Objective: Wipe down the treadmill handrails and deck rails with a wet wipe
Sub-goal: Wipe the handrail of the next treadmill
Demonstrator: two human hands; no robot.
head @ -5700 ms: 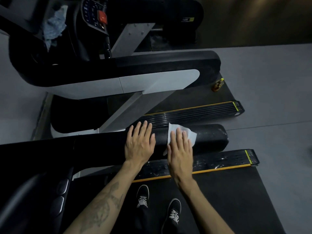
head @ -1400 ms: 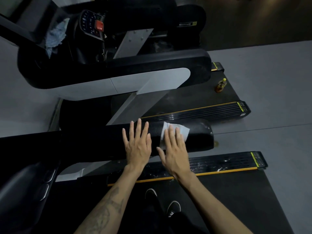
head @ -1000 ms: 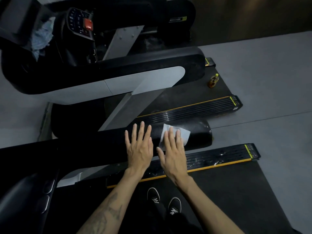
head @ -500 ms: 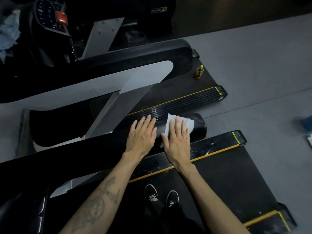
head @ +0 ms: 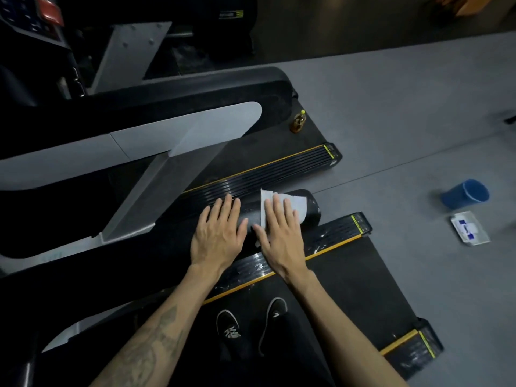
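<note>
- From the head view I have my right hand (head: 280, 233) flat on the wet wipe (head: 290, 203), fingers straight and close together, pressing it onto the black handrail (head: 156, 250); the grip pinches nothing, because a flat palm spreads pressure across the sheet.
- The wipe sits near the handrail's rounded free end, at about 1 o'clock from my shoes (head: 251, 322), with its far corner sticking out beyond my fingertips.
- My left hand (head: 219, 233) lies just beside the right, at its 9 o'clock, fingers straight and slightly spread, resting bare on the rail; I judge it is there to steady me as I lean over.
- The deck rail (head: 315, 247) with its yellow edge runs under my wrists, below the handrail, and shows pale smears, so I judge it remains to be wiped.
- On the floor (head: 405, 121) at 3 o'clock lie a tipped blue cup (head: 465, 194) and a flat wipe packet (head: 470, 228), close to each other, well apart from the treadmill.
- A small bottle (head: 298, 122) stands on the neighbouring treadmill at 12 o'clock.
</note>
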